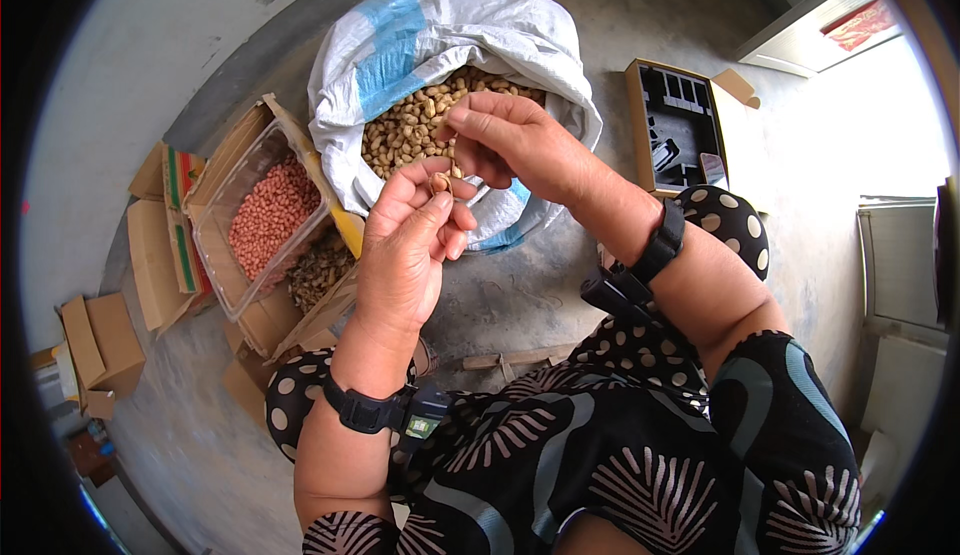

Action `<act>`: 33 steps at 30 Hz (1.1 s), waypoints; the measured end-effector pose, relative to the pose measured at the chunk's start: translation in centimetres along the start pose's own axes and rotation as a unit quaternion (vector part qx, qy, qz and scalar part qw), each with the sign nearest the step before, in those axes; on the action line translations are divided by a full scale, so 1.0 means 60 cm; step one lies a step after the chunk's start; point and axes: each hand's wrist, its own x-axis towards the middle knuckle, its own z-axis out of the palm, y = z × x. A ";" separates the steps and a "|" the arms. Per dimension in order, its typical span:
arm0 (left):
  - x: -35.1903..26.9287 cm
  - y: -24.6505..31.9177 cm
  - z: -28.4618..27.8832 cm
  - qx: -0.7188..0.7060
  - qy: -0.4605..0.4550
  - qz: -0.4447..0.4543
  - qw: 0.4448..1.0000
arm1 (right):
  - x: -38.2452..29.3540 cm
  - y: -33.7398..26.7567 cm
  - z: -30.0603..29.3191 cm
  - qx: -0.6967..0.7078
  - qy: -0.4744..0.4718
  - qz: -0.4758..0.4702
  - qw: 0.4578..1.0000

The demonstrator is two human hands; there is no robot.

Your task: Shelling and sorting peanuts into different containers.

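My left hand [409, 236] is raised before the sack, pinching a cracked peanut [441, 182] between thumb and fingers. A reddish kernel seems to show inside its shell. Just above and to the right, my right hand [517, 139] has its thumb against a curled forefinger; whether a bit of shell is between them cannot be made out. Beneath both hands stands a white woven sack [480, 19] with blue stripes, its mouth rolled back. Unshelled peanuts [405, 131] fill it, partly covered by my fingers.
Left of the sack, a clear plastic bin [225, 285] of pink shelled peanuts [274, 214] rests on an opened cardboard box [274, 326] containing empty shells [321, 270]. Another carton [109, 345] lies far left. At right is a box with black foam compartments [679, 127]. A wooden bar [517, 356] lies near my feet.
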 end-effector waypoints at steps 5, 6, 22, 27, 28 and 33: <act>0.001 -0.001 -0.009 0.027 0.020 0.024 0.999 | -0.003 0.008 0.002 0.074 -0.013 0.022 0.997; 0.000 0.000 -0.009 0.030 0.027 0.033 0.999 | -0.003 0.007 0.001 0.061 -0.059 0.030 0.996; -0.005 0.007 -0.011 0.091 0.044 0.040 0.994 | -0.005 0.005 0.009 0.023 -0.084 0.058 0.994; -0.009 0.012 -0.003 0.138 0.052 0.076 0.986 | 0.000 0.019 0.001 0.096 -0.119 0.070 0.986; -0.010 0.012 -0.003 0.139 0.053 0.076 0.986 | 0.000 0.020 0.001 0.102 -0.130 0.076 0.983; -0.008 0.011 -0.006 0.100 0.076 0.045 0.991 | -0.005 0.018 0.013 0.113 -0.127 0.089 0.981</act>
